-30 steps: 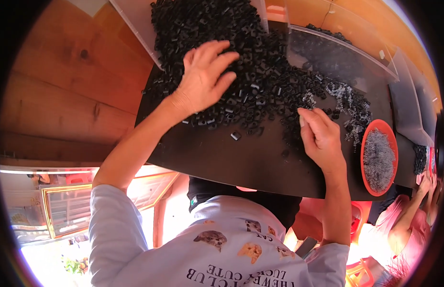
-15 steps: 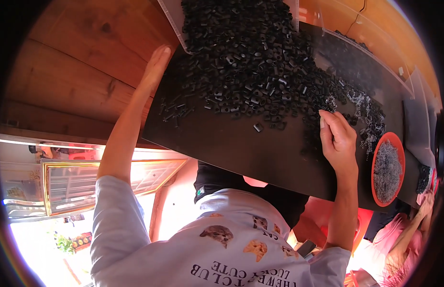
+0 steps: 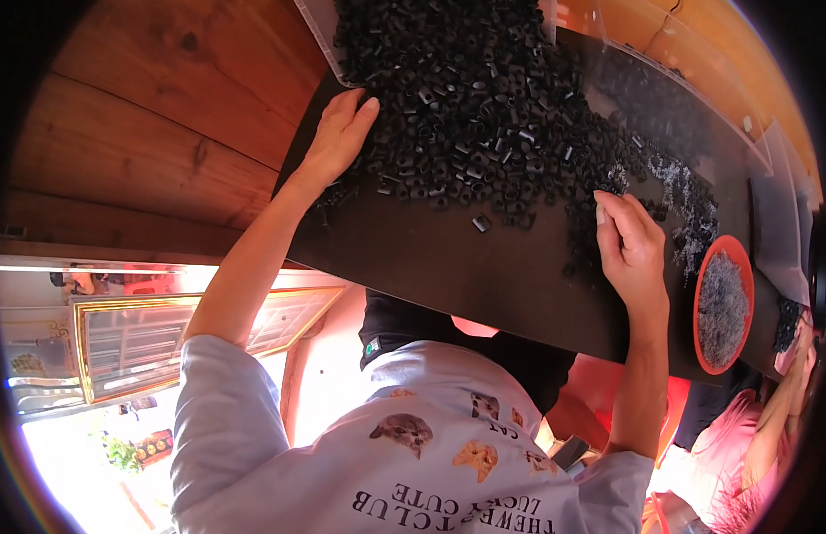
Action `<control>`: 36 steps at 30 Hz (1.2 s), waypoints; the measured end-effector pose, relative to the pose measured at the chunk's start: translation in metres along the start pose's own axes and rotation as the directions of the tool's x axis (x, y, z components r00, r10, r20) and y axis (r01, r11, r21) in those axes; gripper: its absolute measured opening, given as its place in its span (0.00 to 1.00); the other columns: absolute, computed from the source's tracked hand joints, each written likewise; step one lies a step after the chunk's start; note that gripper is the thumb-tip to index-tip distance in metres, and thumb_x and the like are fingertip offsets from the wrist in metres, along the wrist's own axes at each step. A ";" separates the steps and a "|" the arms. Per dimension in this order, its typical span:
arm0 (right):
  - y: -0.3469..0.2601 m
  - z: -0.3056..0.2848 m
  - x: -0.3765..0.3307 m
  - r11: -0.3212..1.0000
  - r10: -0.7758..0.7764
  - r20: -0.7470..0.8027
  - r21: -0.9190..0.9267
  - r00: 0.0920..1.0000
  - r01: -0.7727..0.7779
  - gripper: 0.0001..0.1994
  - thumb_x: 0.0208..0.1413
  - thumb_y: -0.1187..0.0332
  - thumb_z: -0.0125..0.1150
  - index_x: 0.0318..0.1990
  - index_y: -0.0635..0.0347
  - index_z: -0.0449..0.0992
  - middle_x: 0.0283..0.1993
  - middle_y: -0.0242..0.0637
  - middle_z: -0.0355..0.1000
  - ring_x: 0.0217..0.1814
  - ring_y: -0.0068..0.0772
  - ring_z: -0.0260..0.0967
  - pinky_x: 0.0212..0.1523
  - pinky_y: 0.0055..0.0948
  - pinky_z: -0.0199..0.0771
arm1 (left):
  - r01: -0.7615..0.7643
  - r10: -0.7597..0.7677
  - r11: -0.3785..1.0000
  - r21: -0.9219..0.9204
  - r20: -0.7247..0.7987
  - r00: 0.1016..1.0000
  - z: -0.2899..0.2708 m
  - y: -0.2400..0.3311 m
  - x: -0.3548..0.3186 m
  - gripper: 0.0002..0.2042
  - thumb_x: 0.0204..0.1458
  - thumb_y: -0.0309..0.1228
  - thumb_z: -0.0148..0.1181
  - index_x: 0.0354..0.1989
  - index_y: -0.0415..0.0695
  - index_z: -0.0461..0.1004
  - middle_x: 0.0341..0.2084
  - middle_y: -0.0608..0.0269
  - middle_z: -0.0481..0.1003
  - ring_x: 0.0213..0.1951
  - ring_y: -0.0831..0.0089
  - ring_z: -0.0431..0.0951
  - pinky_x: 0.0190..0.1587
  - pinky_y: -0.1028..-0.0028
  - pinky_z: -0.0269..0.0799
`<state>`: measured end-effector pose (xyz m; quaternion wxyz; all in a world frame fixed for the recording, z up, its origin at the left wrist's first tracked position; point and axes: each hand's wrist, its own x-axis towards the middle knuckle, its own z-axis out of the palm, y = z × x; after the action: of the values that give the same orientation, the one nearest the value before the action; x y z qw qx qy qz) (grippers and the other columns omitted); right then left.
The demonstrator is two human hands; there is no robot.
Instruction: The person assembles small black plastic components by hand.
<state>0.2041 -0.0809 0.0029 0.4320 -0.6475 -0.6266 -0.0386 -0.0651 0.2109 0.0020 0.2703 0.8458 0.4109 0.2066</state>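
A wide heap of small black hollow plastic parts spreads over a dark tabletop. At the heap's left edge is my left hand, its fingers stretched out beside the parts, with nothing visible in them. My right hand hovers at the heap's right side, thumb and forefinger pinched together; whatever they hold is too small or hidden to make out. Just beyond its fingertips lie silvery spring-like pieces among black parts. One loose black part rests in front of the heap.
An orange bowl full of fine silvery pieces stands right of my right hand. A clear plastic bin opens onto the heap at the back. More clear bins line the right side. Another person's arms show at the far right.
My left hand has moved right, from the table's left edge to the heap's edge. My right hand stays pinched in nearly the same place.
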 end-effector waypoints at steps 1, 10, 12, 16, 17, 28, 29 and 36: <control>0.000 0.000 0.001 1.000 -0.007 -0.012 -0.002 1.000 0.007 0.10 0.50 0.84 0.58 0.41 0.68 0.76 0.29 0.42 0.70 0.23 0.36 0.69 0.25 0.27 0.68 | -0.001 0.001 1.000 -0.001 0.002 1.000 0.002 0.002 0.000 0.32 0.62 0.53 0.41 0.63 0.36 0.60 0.64 0.45 0.58 0.66 0.53 0.55 0.67 0.63 0.50; 0.003 0.001 -0.002 0.999 0.037 -0.023 0.016 0.999 -0.037 0.10 0.50 0.83 0.59 0.41 0.67 0.76 0.28 0.41 0.71 0.23 0.33 0.69 0.24 0.26 0.68 | -0.111 0.111 0.994 0.004 -0.056 0.992 0.021 0.032 0.005 0.30 0.62 0.50 0.45 0.61 0.35 0.60 0.62 0.45 0.57 0.64 0.51 0.56 0.65 0.63 0.54; 0.000 0.000 0.000 0.999 0.038 -0.013 0.004 0.999 -0.038 0.10 0.50 0.83 0.59 0.41 0.67 0.76 0.28 0.41 0.71 0.23 0.33 0.69 0.24 0.26 0.68 | -0.218 0.217 0.976 -0.021 -0.058 0.975 0.021 0.034 0.005 0.29 0.62 0.49 0.46 0.60 0.35 0.62 0.61 0.46 0.59 0.62 0.51 0.58 0.64 0.63 0.54; -0.002 -0.002 -0.002 1.000 0.011 -0.031 0.004 0.999 -0.011 0.11 0.50 0.83 0.59 0.42 0.66 0.76 0.28 0.40 0.70 0.23 0.32 0.68 0.24 0.25 0.67 | -0.281 0.283 0.956 -0.086 0.005 0.959 0.015 0.041 -0.002 0.25 0.62 0.46 0.48 0.57 0.36 0.66 0.60 0.48 0.61 0.61 0.51 0.60 0.64 0.63 0.55; -0.002 -0.005 -0.003 1.000 0.002 -0.052 0.013 0.999 -0.002 0.11 0.50 0.83 0.59 0.42 0.66 0.76 0.28 0.40 0.70 0.22 0.32 0.68 0.24 0.25 0.67 | -0.370 0.370 0.929 -0.023 0.001 0.929 0.014 0.044 -0.006 0.22 0.62 0.43 0.50 0.56 0.37 0.67 0.59 0.50 0.63 0.62 0.54 0.61 0.63 0.65 0.55; -0.026 -0.004 0.006 0.998 0.070 -0.018 -0.007 0.997 -0.070 0.11 0.53 0.76 0.63 0.44 0.63 0.76 0.29 0.39 0.70 0.24 0.33 0.69 0.25 0.27 0.68 | -0.723 0.717 0.690 -0.023 0.153 0.680 0.027 0.094 -0.094 0.15 0.48 0.28 0.63 0.44 0.39 0.74 0.52 0.50 0.67 0.55 0.52 0.66 0.56 0.59 0.62; -0.036 -0.002 0.009 0.996 0.091 0.063 -0.023 0.994 -0.089 0.12 0.53 0.73 0.64 0.46 0.63 0.75 0.31 0.40 0.70 0.25 0.36 0.71 0.26 0.30 0.70 | -0.735 0.724 0.678 -0.029 0.198 0.661 0.030 0.100 -0.102 0.15 0.47 0.29 0.64 0.44 0.39 0.75 0.51 0.50 0.67 0.54 0.53 0.66 0.55 0.59 0.63; -0.043 0.042 0.039 0.904 0.060 0.367 -0.414 0.928 0.105 0.15 0.51 0.65 0.66 0.41 0.63 0.71 0.37 0.42 0.71 0.36 0.46 0.75 0.35 0.40 0.76 | -0.714 0.714 0.672 0.197 0.083 0.695 0.062 0.090 -0.074 0.14 0.42 0.29 0.67 0.39 0.44 0.77 0.46 0.54 0.69 0.51 0.56 0.67 0.52 0.60 0.62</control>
<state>0.1557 -0.0315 0.0215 0.1529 -0.7142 -0.6807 -0.0567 -0.0198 0.0865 0.0017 0.0754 0.9627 0.0678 0.2509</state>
